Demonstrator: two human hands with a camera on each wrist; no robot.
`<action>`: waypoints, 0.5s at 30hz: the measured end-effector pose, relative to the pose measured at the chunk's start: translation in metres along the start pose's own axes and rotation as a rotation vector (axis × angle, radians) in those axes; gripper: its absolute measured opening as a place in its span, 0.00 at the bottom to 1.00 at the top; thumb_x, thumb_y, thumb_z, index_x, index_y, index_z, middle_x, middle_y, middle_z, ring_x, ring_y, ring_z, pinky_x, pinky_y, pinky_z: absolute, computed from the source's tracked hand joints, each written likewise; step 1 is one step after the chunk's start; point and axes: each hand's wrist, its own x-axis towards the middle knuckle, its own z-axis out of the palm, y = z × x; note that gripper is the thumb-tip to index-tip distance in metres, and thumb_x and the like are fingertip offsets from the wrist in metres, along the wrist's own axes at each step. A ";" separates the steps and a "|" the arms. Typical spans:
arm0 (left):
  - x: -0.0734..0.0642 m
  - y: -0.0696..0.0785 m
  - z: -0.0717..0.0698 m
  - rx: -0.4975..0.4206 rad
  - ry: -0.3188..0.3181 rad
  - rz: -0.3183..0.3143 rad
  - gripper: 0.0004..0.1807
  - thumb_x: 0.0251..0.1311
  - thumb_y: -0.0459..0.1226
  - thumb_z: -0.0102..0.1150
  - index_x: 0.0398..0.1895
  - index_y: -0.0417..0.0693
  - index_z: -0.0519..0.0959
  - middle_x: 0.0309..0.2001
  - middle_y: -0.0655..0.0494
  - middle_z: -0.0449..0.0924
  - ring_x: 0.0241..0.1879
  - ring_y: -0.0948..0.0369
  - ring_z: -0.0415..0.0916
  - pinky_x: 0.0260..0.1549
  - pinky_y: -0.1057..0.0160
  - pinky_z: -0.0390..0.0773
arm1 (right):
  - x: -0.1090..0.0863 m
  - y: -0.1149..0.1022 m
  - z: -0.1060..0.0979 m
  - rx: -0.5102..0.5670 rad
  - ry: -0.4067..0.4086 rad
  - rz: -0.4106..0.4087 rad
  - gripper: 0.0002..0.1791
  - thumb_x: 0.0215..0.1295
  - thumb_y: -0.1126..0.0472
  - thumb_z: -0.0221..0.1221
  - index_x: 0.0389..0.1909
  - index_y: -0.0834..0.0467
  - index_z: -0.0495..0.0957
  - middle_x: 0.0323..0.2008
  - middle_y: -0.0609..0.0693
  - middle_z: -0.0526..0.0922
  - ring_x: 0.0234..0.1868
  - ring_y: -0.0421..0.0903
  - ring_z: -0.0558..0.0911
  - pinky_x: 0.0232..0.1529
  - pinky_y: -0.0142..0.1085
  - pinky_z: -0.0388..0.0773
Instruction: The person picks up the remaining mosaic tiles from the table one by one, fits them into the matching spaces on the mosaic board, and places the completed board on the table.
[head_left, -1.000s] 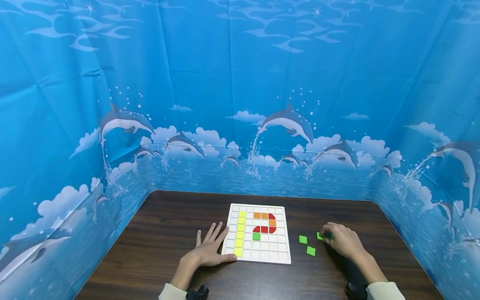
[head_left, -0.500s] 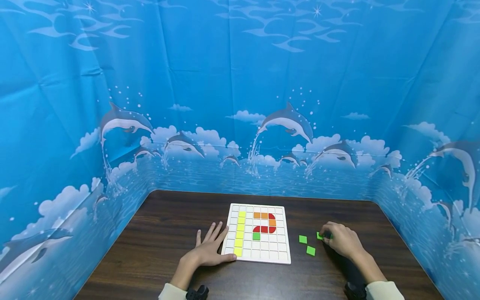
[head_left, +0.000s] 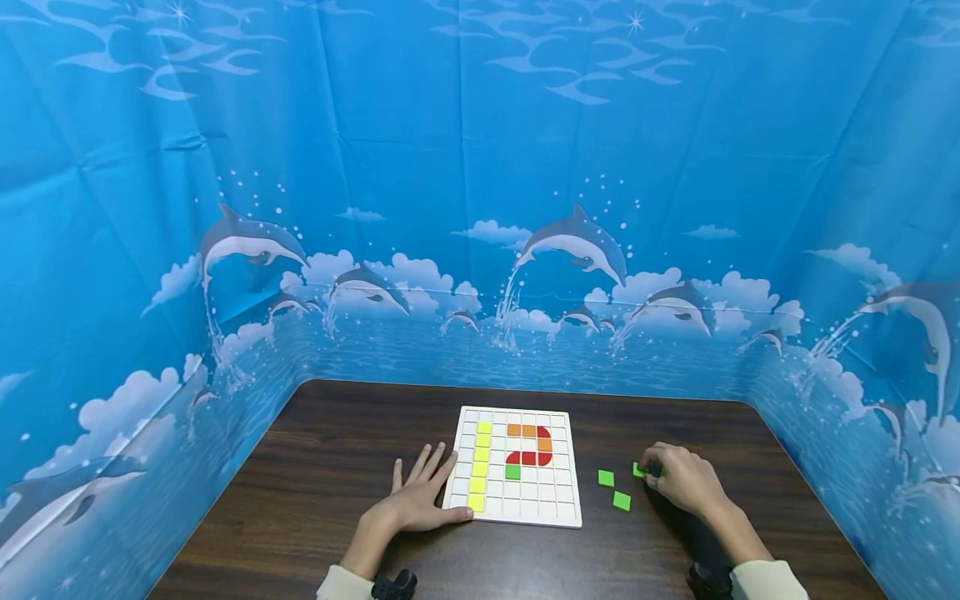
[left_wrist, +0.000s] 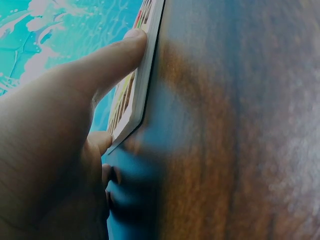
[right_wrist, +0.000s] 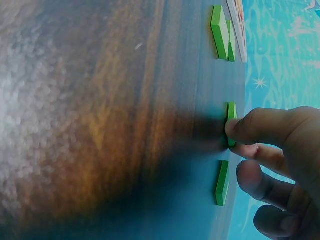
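Note:
A white square grid board [head_left: 540, 500] lies on the table, with a column of yellow tiles [head_left: 479, 468], a curve of red and orange tiles [head_left: 528, 458], and one green tile [head_left: 513, 472] in its cells. My left hand [head_left: 417, 498] rests at the board's left side, fingers spread; in the left wrist view its thumb [left_wrist: 117, 57] lies on the near edge. To the right of the board, my right hand [head_left: 686, 479] pinches a loose green tile [right_wrist: 231, 112] at the tabletop between thumb and index finger. Another green tile [right_wrist: 222, 184] lies beneath its other fingers.
Two loose green tiles, one farther [head_left: 606, 478] and one nearer [head_left: 622, 501], lie between the board and my right hand. A blue dolphin-print curtain [head_left: 480, 208] surrounds the dark wooden table [head_left: 337, 433] at the back and sides.

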 end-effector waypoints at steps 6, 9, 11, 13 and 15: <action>0.000 -0.001 -0.001 0.009 -0.011 -0.008 0.62 0.59 0.75 0.60 0.89 0.56 0.50 0.89 0.46 0.40 0.88 0.41 0.33 0.75 0.21 0.25 | 0.001 0.001 0.001 0.014 -0.020 0.027 0.07 0.64 0.62 0.73 0.41 0.48 0.89 0.50 0.52 0.89 0.22 0.41 0.71 0.22 0.38 0.66; 0.002 -0.001 -0.001 0.004 -0.018 -0.022 0.62 0.58 0.74 0.62 0.89 0.56 0.50 0.89 0.46 0.40 0.88 0.42 0.34 0.76 0.22 0.25 | 0.002 0.000 0.001 0.017 -0.022 0.036 0.08 0.64 0.62 0.73 0.41 0.48 0.89 0.51 0.52 0.89 0.23 0.40 0.73 0.22 0.38 0.68; 0.003 -0.003 0.000 -0.001 -0.015 -0.015 0.63 0.58 0.75 0.61 0.89 0.57 0.49 0.89 0.46 0.40 0.88 0.41 0.33 0.75 0.22 0.25 | 0.002 0.000 0.000 0.019 -0.020 0.035 0.08 0.64 0.62 0.73 0.41 0.48 0.90 0.51 0.52 0.89 0.24 0.40 0.74 0.23 0.38 0.68; 0.005 -0.006 0.003 -0.007 -0.004 -0.006 0.64 0.57 0.77 0.60 0.89 0.58 0.49 0.89 0.46 0.39 0.87 0.41 0.33 0.75 0.21 0.24 | 0.001 -0.001 0.000 0.019 -0.017 0.033 0.08 0.64 0.62 0.73 0.41 0.48 0.90 0.51 0.51 0.89 0.25 0.40 0.74 0.23 0.38 0.68; 0.005 -0.009 0.005 -0.009 -0.001 0.002 0.64 0.57 0.78 0.58 0.89 0.60 0.47 0.89 0.46 0.38 0.87 0.41 0.31 0.74 0.21 0.23 | 0.001 -0.001 0.000 0.019 -0.015 0.034 0.08 0.64 0.62 0.73 0.41 0.48 0.90 0.52 0.51 0.89 0.25 0.40 0.75 0.23 0.38 0.69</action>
